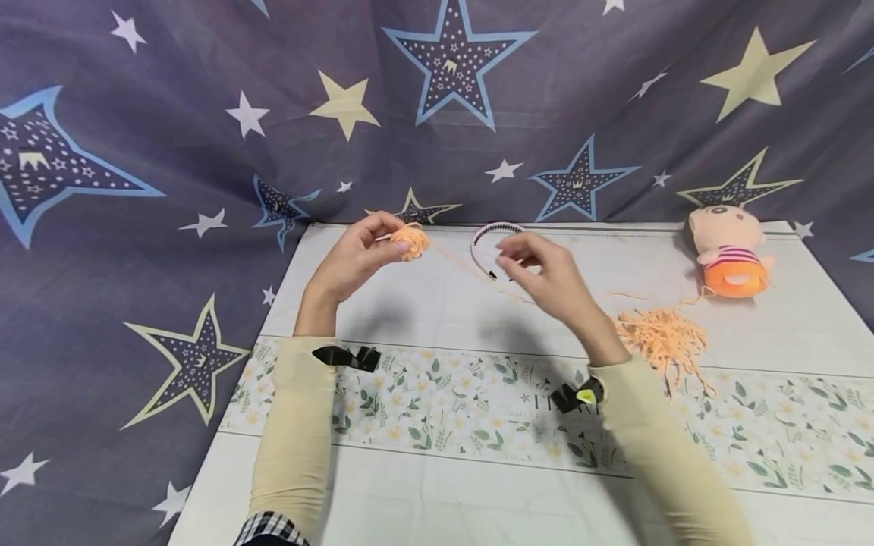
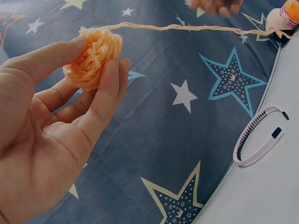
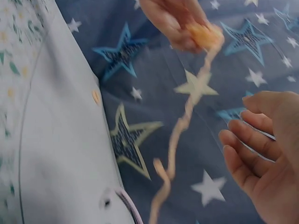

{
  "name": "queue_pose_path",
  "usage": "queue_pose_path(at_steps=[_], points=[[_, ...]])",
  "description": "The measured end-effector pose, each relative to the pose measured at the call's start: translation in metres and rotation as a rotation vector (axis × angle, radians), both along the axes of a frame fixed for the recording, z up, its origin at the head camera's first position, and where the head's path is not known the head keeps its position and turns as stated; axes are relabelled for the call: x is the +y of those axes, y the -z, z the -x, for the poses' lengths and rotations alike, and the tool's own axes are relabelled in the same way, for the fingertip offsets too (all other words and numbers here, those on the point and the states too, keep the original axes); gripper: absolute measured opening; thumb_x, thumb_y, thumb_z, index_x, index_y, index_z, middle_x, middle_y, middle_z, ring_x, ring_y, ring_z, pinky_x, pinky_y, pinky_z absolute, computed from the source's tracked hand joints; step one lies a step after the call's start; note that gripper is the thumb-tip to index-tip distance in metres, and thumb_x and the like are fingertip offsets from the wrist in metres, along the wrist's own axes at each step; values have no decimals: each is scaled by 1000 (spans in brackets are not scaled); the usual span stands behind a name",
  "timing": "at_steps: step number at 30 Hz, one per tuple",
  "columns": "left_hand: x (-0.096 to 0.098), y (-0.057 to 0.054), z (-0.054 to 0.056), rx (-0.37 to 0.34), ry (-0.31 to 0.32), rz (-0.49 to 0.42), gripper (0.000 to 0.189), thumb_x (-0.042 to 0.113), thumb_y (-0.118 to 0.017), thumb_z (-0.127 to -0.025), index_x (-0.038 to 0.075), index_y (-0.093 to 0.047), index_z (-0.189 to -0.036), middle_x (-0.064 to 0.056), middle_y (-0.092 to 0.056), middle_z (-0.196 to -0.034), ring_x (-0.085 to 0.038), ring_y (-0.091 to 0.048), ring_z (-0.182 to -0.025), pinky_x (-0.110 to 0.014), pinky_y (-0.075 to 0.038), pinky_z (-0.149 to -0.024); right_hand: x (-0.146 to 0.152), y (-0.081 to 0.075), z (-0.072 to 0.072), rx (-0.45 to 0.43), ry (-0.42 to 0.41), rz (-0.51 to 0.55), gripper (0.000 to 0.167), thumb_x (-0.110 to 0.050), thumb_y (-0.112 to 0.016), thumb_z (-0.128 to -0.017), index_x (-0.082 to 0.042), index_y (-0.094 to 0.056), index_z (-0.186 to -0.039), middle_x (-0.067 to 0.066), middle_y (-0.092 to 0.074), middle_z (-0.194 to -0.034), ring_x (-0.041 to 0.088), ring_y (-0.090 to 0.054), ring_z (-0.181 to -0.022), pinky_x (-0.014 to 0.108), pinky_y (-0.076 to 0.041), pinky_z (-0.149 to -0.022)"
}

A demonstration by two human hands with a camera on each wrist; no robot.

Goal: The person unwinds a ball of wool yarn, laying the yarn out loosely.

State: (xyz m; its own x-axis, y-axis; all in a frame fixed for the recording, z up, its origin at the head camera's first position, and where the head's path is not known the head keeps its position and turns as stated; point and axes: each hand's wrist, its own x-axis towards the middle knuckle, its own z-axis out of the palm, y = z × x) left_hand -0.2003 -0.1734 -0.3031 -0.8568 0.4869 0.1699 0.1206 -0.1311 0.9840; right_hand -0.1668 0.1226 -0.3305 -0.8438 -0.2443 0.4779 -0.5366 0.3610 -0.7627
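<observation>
My left hand point(image 1: 358, 254) pinches a small wound ball of orange yarn point(image 1: 411, 241) between thumb and fingers, raised above the far part of the table. From the ball a yarn strand point(image 2: 187, 28) stretches off to the right in the left wrist view. My right hand point(image 1: 546, 273) hovers to the right of the ball, its fingers loosely bent. Nothing shows between those fingers in the right wrist view, where the strand point(image 3: 175, 144) hangs apart from them. Beyond the right hand lies a pale pink headband point(image 2: 237, 151) with dark teeth, partly hidden in the head view.
A loose heap of orange yarn point(image 1: 662, 341) lies right of my right forearm. Behind it, a plush doll point(image 1: 734, 250) in orange and stripes sits at the back right. A starry curtain point(image 1: 437, 167) hangs along the far edge of the white, flower-banded table point(image 1: 423, 485).
</observation>
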Motion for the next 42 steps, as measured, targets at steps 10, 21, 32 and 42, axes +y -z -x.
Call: queue_pose_path(at_steps=[10, 21, 32, 42], points=[[1, 0, 2, 17, -1, 19, 18, -6, -55, -91, 9, -58, -102, -5, -60, -107, -14, -62, -92, -27, -54, -84, -57, -6, 8, -20, -88, -11, 19, -16, -66, -91, -6, -67, -107, 7, -70, -100, 16, -64, -85, 28, -55, -78], [-3, 3, 1, 33, -3, 44, 20, -6, -59, -90, 9, -59, -102, -3, -60, -104, -12, -62, -88, -23, -54, -80, -54, -15, 8, 41, -42, 85, 10, -14, -64, -92, -5, -68, -93, 7, -69, -86, 13, -63, -74, 22, -53, -68], [-6, 1, 0, 54, -9, 168, 21, 0, -64, -88, 10, -63, -107, 0, -65, -96, -12, -62, -84, -24, -54, -77, -20, -34, 1, 87, 50, 180, 9, -6, -63, -92, 1, -67, -96, 14, -67, -84, 9, -58, -74, 18, -45, -65], [-11, 2, -2, 68, -48, 192, 24, 1, -65, -88, 10, -65, -110, 0, -65, -100, -13, -62, -88, -24, -54, -79, 8, -35, -8, 104, 120, 233, 11, -11, -65, -91, 0, -68, -94, 3, -66, -81, 11, -56, -66, 20, -40, -54]])
